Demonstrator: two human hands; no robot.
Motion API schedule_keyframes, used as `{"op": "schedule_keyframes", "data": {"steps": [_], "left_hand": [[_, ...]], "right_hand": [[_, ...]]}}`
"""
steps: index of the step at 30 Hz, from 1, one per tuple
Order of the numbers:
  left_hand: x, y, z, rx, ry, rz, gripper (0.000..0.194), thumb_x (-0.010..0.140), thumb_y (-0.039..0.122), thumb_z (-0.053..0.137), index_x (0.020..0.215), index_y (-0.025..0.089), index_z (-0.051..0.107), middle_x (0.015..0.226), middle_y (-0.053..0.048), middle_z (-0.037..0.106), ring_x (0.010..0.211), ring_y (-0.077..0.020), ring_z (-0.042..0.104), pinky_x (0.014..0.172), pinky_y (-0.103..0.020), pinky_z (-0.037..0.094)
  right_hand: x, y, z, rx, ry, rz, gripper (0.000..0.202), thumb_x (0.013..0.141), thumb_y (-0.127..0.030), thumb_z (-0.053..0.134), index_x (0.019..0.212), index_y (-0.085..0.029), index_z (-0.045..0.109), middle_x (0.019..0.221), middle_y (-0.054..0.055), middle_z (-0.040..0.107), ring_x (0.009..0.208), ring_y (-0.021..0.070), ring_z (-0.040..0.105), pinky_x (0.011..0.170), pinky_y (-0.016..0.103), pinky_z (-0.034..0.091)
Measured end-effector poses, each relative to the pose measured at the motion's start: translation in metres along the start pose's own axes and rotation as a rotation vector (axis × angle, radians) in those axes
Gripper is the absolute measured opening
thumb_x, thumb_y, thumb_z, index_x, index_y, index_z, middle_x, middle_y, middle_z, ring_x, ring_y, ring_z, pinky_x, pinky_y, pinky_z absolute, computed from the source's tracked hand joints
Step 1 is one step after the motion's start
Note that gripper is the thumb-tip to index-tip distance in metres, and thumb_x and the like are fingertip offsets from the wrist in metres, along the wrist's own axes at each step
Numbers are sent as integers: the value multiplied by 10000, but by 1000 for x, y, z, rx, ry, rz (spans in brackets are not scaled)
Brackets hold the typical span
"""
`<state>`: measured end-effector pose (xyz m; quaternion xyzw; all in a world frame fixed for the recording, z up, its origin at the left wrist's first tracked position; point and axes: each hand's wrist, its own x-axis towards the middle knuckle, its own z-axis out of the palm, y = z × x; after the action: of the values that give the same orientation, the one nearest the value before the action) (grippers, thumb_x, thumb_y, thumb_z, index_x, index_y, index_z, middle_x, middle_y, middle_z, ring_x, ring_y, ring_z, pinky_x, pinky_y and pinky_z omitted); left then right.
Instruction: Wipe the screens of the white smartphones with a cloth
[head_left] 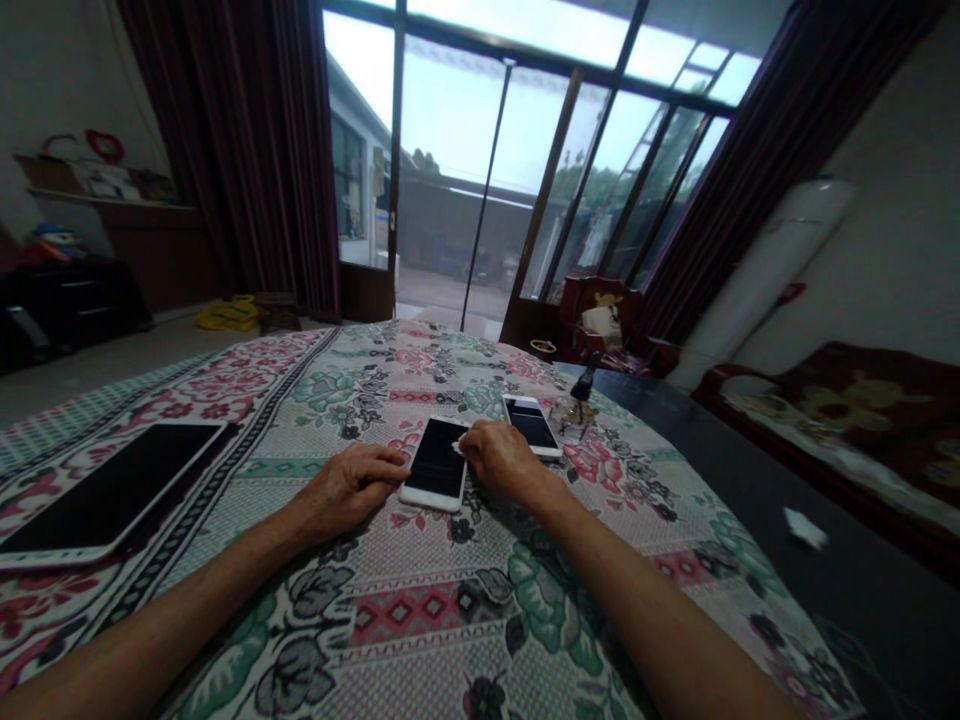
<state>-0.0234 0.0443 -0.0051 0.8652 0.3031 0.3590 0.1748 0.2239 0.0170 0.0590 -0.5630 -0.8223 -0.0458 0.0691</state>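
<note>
A white phone with a dark screen (435, 464) lies on the patterned tablecloth (390, 640). Touching its left edge with the fingertips is my left hand (349, 490), its fingers held close together around nothing clearly visible. My right hand (501, 458) is closed in a pinch on a small white cloth (457, 447) over the upper right part of the screen. Just behind my right hand lies a second white phone (531, 425). A glass container with a dark top (576, 412) stands right of it.
At the far left lies a large white tablet (112, 490). A wooden chair (600, 325) stands beyond the table, and a wooden sofa (847, 420) is at the right. A white scrap (805, 528) rests on a dark surface at the right.
</note>
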Motion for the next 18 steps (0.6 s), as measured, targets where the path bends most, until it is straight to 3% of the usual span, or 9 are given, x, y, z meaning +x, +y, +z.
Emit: {"op": "schedule_keyframes", "data": {"steps": [7,14,18], "left_hand": [[0,-1,1,3,-2,-33,256,799,212,549,908,276,771,1052,-52,744,956,-195,681,873,-372,539],[-2,-2,3,17,9,-15,259,802,211,556,926,275,775,1052,-60,741,954,-198,681,864,-350,541],[-2,-4,4,14,22,4,257,809,212,551,924,273,773,1045,-62,740,943,-200,678,861,-363,544]], "right_hand": [[2,1,6,-64,15,44,244,878,-92,485,822,-141,718,897,98,672,810,157,586,671,242,348],[-12,-11,-7,-28,-96,46,236,846,-99,508,779,-156,727,848,83,678,771,150,592,652,240,344],[-11,-11,-3,-9,-56,93,255,877,-113,485,835,-154,733,899,90,685,798,146,596,682,235,358]]}}
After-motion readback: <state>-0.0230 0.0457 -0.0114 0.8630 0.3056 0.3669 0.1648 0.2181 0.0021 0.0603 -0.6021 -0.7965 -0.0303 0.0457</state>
